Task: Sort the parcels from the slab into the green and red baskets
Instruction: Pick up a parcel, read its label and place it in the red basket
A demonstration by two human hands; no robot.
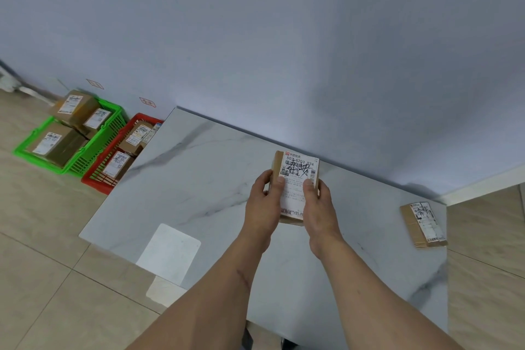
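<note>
Both forearms are bare to the frame's lower edge, with no sleeve. The left hand [262, 204] and right hand [319, 207] wear nothing. A thin line marks the left forearm.

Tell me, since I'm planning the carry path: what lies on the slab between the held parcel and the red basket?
Head view: nothing; bare slab separates the held parcel from the red basket.
</note>
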